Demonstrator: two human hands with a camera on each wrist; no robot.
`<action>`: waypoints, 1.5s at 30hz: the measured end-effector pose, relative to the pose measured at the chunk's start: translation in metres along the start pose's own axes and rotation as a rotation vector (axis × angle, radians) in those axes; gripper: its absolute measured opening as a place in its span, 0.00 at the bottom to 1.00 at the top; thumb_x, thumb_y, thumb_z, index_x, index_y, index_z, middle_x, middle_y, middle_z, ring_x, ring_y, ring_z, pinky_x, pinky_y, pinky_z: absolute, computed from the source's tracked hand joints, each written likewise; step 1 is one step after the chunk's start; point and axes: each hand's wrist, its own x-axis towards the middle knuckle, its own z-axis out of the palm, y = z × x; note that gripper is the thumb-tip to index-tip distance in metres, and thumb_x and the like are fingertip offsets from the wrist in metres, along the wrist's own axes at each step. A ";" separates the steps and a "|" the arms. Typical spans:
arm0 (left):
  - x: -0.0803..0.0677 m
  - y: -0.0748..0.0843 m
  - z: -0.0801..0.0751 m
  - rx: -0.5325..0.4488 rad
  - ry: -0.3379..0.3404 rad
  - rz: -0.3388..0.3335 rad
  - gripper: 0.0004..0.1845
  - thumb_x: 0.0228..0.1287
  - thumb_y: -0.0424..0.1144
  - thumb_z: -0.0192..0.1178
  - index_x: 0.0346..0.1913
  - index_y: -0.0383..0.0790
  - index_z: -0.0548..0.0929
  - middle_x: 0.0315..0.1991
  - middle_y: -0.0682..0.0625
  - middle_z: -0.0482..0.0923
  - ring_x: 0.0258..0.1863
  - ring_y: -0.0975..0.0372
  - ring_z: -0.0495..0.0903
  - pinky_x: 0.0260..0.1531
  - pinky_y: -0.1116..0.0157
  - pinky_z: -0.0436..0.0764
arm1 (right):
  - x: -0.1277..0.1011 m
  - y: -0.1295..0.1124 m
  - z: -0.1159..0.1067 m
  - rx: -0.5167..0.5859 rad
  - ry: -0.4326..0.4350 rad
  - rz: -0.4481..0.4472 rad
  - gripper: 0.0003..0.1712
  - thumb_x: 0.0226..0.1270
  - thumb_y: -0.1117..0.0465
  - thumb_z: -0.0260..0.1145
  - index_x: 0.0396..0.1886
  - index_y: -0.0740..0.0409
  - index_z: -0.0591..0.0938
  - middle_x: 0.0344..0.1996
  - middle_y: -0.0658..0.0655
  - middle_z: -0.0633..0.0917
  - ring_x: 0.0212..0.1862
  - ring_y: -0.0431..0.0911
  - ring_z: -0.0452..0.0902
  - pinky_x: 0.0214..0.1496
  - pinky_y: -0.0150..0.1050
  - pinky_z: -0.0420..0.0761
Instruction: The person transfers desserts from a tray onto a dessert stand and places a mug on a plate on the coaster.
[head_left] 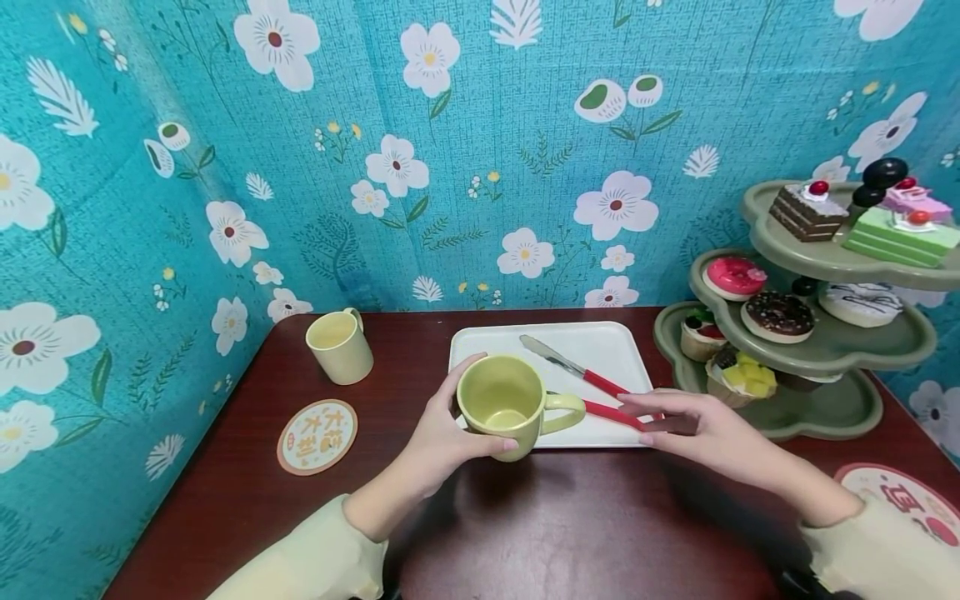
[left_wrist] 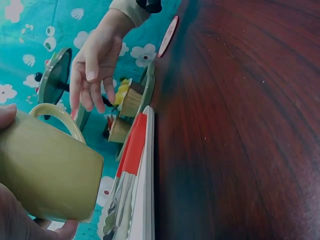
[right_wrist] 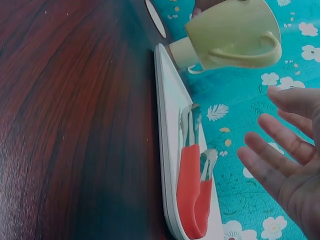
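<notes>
My left hand [head_left: 448, 437] grips a yellow-green mug [head_left: 501, 396] by its body, thumb on the near side, handle pointing right. In the left wrist view the mug [left_wrist: 50, 165] is tipped and held up off the table. Metal tongs [head_left: 603, 383] with red handles lie on a white tray [head_left: 476, 343] behind the mug. Close over the handle end of the tongs hovers my right hand [head_left: 701, 429]. The right wrist view shows that hand [right_wrist: 295, 155] with fingers spread and nothing in it, the tongs [right_wrist: 189, 180] lying apart from it.
A second, paler mug [head_left: 345, 354] stands at the back left, with a round coaster [head_left: 317, 437] in front of it. At the right rises a green three-tier stand [head_left: 825, 412] bearing cake slices, donuts [head_left: 777, 317] and cupcakes [head_left: 742, 379]. Another coaster [head_left: 877, 483] lies near the right edge.
</notes>
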 end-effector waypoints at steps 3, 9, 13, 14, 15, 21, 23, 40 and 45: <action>-0.002 0.000 0.004 -0.013 -0.023 -0.012 0.55 0.40 0.24 0.80 0.76 0.46 0.67 0.62 0.45 0.74 0.60 0.51 0.71 0.54 0.52 0.78 | 0.001 -0.004 0.002 0.007 -0.005 -0.006 0.25 0.68 0.68 0.71 0.64 0.56 0.82 0.53 0.52 0.87 0.56 0.35 0.79 0.51 0.32 0.82; -0.007 0.002 0.013 -0.075 -0.084 -0.041 0.55 0.40 0.23 0.80 0.76 0.49 0.67 0.64 0.46 0.72 0.61 0.51 0.69 0.53 0.51 0.80 | 0.001 -0.009 0.007 0.071 -0.017 0.000 0.25 0.67 0.68 0.71 0.64 0.56 0.82 0.54 0.54 0.87 0.56 0.37 0.81 0.50 0.34 0.83; -0.010 0.000 0.018 -0.084 -0.124 -0.046 0.55 0.42 0.24 0.79 0.76 0.48 0.66 0.64 0.45 0.72 0.60 0.51 0.69 0.53 0.52 0.81 | 0.000 -0.011 0.011 0.108 -0.026 -0.004 0.26 0.67 0.69 0.71 0.64 0.56 0.82 0.54 0.55 0.87 0.54 0.40 0.82 0.50 0.36 0.84; -0.010 0.000 0.019 -0.082 -0.131 -0.048 0.55 0.42 0.24 0.79 0.76 0.47 0.66 0.63 0.45 0.72 0.60 0.51 0.69 0.53 0.52 0.81 | 0.000 -0.012 0.012 0.114 -0.031 -0.007 0.26 0.66 0.69 0.72 0.65 0.56 0.82 0.53 0.54 0.87 0.54 0.41 0.83 0.50 0.36 0.84; -0.011 -0.001 0.020 -0.078 -0.137 -0.050 0.55 0.42 0.25 0.79 0.77 0.47 0.65 0.63 0.45 0.72 0.60 0.51 0.69 0.53 0.53 0.81 | -0.001 -0.013 0.012 0.123 -0.036 -0.011 0.27 0.66 0.69 0.72 0.65 0.57 0.81 0.53 0.54 0.87 0.53 0.41 0.83 0.50 0.36 0.84; -0.010 -0.006 0.025 -0.075 -0.166 -0.049 0.54 0.42 0.25 0.80 0.76 0.48 0.67 0.64 0.47 0.71 0.61 0.52 0.68 0.54 0.53 0.80 | -0.001 -0.018 0.017 0.218 -0.058 -0.014 0.26 0.65 0.71 0.72 0.64 0.62 0.82 0.54 0.51 0.86 0.53 0.41 0.83 0.48 0.37 0.85; -0.009 -0.008 0.027 -0.066 -0.172 -0.043 0.54 0.41 0.25 0.80 0.76 0.48 0.67 0.64 0.47 0.72 0.61 0.52 0.69 0.55 0.53 0.79 | -0.001 -0.020 0.018 0.266 -0.070 -0.009 0.25 0.65 0.73 0.72 0.62 0.64 0.82 0.55 0.50 0.85 0.52 0.41 0.83 0.47 0.38 0.85; 0.000 -0.011 0.040 -0.066 -0.246 -0.026 0.54 0.42 0.26 0.80 0.75 0.53 0.67 0.63 0.53 0.74 0.61 0.53 0.69 0.58 0.51 0.76 | 0.005 -0.023 0.029 0.183 -0.096 0.037 0.05 0.70 0.67 0.69 0.40 0.53 0.88 0.36 0.53 0.87 0.41 0.41 0.79 0.40 0.37 0.85; 0.002 -0.014 0.040 -0.054 -0.250 -0.022 0.54 0.41 0.27 0.81 0.75 0.54 0.67 0.62 0.54 0.74 0.61 0.53 0.70 0.59 0.51 0.75 | 0.006 -0.025 0.026 0.179 -0.106 0.064 0.05 0.72 0.66 0.67 0.42 0.57 0.89 0.35 0.52 0.88 0.39 0.38 0.80 0.38 0.37 0.85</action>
